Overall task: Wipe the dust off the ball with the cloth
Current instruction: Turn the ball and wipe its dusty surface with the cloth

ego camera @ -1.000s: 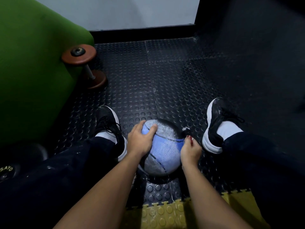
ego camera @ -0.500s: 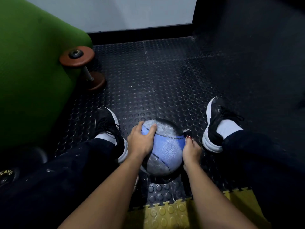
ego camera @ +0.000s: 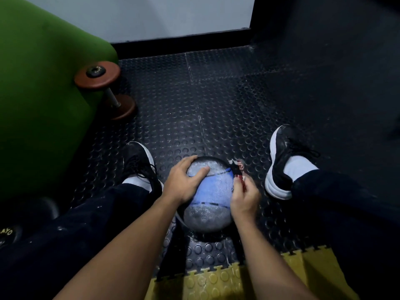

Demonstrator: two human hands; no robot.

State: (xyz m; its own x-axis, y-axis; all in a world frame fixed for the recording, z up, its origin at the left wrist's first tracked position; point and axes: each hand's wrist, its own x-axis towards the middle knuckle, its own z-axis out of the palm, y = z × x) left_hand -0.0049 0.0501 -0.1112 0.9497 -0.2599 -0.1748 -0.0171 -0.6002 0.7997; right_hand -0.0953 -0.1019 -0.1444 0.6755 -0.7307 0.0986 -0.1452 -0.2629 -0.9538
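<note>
A dusty ball, grey with a blue band and dark seams, rests on the studded black floor mat between my feet. My left hand lies over its upper left side, fingers spread across the top, holding it. My right hand is at the ball's right side and pinches a small dark cloth with red and white bits. The cloth touches the ball's upper right edge. Most of the cloth is hidden in my fingers.
My two black shoes with white soles flank the ball. A brown dumbbell stands at the back left against a big green pad. A yellow mat lies near me, and a dark weight sits at far left.
The ball has turned, so the blue band now runs across it. My right hand rose along the ball's right side with the cloth. My left hand slid further over the top.
</note>
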